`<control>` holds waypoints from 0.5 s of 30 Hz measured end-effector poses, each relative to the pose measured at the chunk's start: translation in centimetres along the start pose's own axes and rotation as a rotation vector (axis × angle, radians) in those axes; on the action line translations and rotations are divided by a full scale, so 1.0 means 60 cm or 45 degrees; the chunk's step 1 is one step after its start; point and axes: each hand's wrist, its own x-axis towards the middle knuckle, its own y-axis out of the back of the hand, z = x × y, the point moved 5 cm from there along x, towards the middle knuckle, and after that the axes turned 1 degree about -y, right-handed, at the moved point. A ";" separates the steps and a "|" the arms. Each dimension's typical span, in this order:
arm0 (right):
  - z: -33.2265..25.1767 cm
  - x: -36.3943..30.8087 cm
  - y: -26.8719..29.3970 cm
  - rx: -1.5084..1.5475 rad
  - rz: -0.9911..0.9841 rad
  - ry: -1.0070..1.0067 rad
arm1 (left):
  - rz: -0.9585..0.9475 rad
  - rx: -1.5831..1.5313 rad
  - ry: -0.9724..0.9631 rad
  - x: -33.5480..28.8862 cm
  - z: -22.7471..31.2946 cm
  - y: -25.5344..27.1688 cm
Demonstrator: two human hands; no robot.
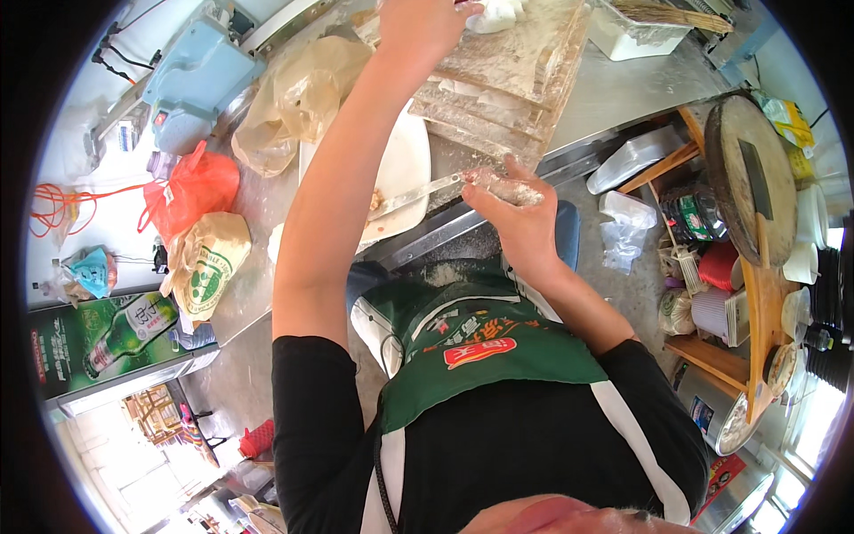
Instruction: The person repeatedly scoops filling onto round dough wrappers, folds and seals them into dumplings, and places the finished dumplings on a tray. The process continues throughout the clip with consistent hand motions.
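My right hand [516, 206], dusted with flour, grips one end of a flat, narrow spatula [420, 194]. The spatula's other end lies over a white tray [412, 151], beside a small bit of brownish filling [377, 199]. At the top edge, my left hand [425, 28] reaches over a floury wooden board [509, 67]. Its fingertips are close to white, dough-like pieces [495, 15]; most of its fingers are cut off by the picture's edge. My left forearm hides part of the tray.
A clear plastic bag [307, 93] and a pale blue machine [197, 82] lie left of the tray. Red [197, 189] and printed beige bags [212, 262] hang nearer. Far right stand a white tub [636, 34] and a round chopping board [747, 182] with a cleaver.
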 end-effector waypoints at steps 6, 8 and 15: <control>0.007 -0.002 -0.017 -0.038 -0.094 0.003 | 0.203 0.145 -0.057 -0.009 0.010 0.015; 0.012 -0.005 -0.026 -0.074 -0.115 -0.039 | 0.445 0.168 -0.062 -0.032 -0.001 0.035; 0.076 0.003 -0.060 -1.131 -0.449 0.570 | 0.386 0.006 0.619 -0.317 -0.151 0.157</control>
